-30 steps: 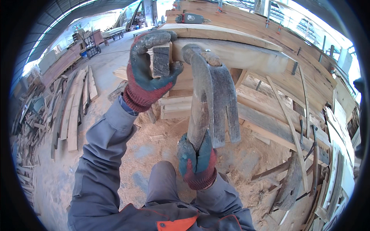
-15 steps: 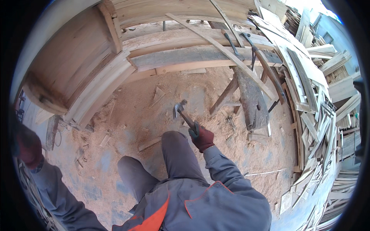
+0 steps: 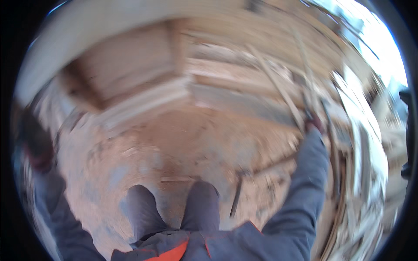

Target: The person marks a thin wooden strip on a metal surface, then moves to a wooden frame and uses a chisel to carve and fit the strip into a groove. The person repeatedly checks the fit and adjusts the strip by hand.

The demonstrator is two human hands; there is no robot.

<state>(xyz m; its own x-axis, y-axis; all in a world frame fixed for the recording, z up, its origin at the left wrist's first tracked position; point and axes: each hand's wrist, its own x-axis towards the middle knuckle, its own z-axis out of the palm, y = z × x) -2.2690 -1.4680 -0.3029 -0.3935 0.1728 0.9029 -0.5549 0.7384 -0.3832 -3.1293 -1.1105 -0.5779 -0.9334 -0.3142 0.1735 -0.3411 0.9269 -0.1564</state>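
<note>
My right arm stretches forward to the wooden bench [image 3: 261, 102], and my right hand [image 3: 315, 123], in a dark red and grey glove, is at its right part beside a long wooden strip [image 3: 278, 89]. A dark slender tool [image 3: 307, 102] shows at its fingers; motion blur hides whether they grip it. Over the floor, right of my knees, is a hammer [image 3: 236, 195], apart from both hands. At the far left rim my left hand [image 3: 38, 145], also gloved, is smeared and dark, close to a wooden edge; its fingers cannot be made out.
A large wooden panel structure [image 3: 130, 65] stands ahead on the left. Sawdust and scraps cover the floor [image 3: 174, 139]. Stacked boards [image 3: 363, 148] line the right side. A long curved-looking bar [image 3: 334, 152] leans by the bench's right end.
My right hand has let go of the hammer and reached forward and right to the bench. The view has swung, blurring everything. My left hand stays at the left rim.
</note>
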